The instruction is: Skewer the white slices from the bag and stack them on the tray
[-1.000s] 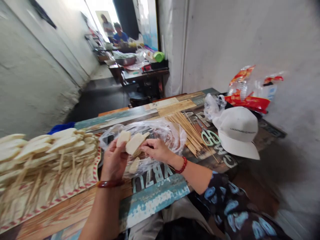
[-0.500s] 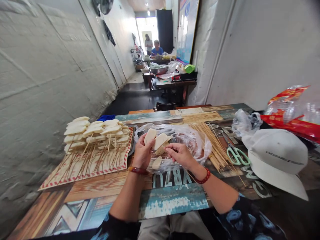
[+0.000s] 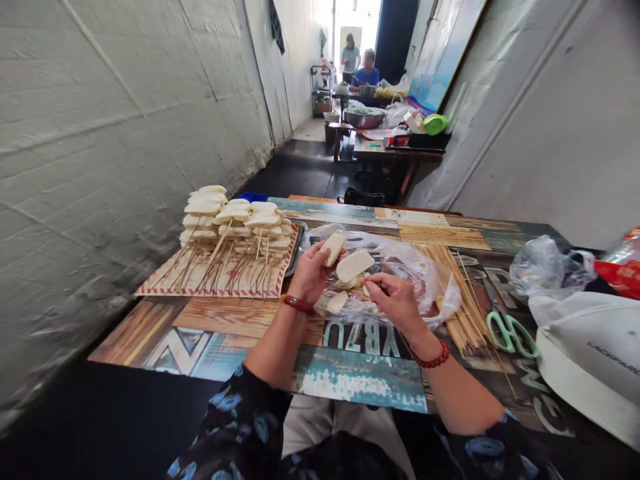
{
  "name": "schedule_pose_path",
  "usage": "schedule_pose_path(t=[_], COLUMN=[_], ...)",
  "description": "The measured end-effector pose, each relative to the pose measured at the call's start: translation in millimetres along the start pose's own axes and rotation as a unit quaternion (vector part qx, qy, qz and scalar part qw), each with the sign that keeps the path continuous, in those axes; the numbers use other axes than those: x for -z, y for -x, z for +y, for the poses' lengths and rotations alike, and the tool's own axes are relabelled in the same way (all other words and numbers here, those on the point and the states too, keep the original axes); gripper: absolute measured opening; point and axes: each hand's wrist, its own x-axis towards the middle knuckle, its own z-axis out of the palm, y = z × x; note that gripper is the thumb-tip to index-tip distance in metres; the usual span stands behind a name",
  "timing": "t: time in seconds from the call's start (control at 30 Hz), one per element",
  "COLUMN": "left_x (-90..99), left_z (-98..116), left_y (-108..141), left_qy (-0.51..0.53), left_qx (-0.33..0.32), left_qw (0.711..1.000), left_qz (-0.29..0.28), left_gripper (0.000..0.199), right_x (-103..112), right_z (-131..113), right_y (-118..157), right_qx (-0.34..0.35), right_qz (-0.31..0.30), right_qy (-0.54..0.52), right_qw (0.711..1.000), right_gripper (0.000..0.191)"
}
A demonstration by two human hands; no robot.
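Observation:
My left hand [image 3: 311, 270] is closed on a pale oval slice [image 3: 334, 249], held upright between thumb and fingers. To its right, a second pale slice [image 3: 355, 266] sits over the clear plastic bag [image 3: 425, 263]. My right hand [image 3: 395, 300] is pinched beside that slice; what lies between its fingertips is too small to make out. Another slice [image 3: 337, 303] rests on the plastic below. Stacked slices on sticks [image 3: 235, 217] lie at the left on a paper with a red-striped edge [image 3: 250, 291].
Bare bamboo sticks [image 3: 457, 307], green-handled scissors [image 3: 511, 332], a crumpled plastic bag [image 3: 543, 263] and a white cap [image 3: 590, 347] are at the right. Two people [image 3: 367, 73] are at the far end, behind another table [image 3: 395, 152].
The view has swung, so the table's items appear further right and the cap is partly cut off. Both hands stay over the plastic bag, and the left still holds a slice.

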Motion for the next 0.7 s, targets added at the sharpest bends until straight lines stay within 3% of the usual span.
schedule_pose_path(t=[0.7], left_x=[-0.2], left_z=[-1.8], left_y=[1.3], left_qy=[-0.002], left_qx=[-0.004], left_qw=[1.000], left_qz=[0.004], left_gripper=[0.043], right_x=[-3.6], right_z=[2.0], right_y=[4.5], right_qx=[0.028], right_qz=[-0.033], right_qy=[0.065], right_qw=[0.997], right_gripper=[0.027])
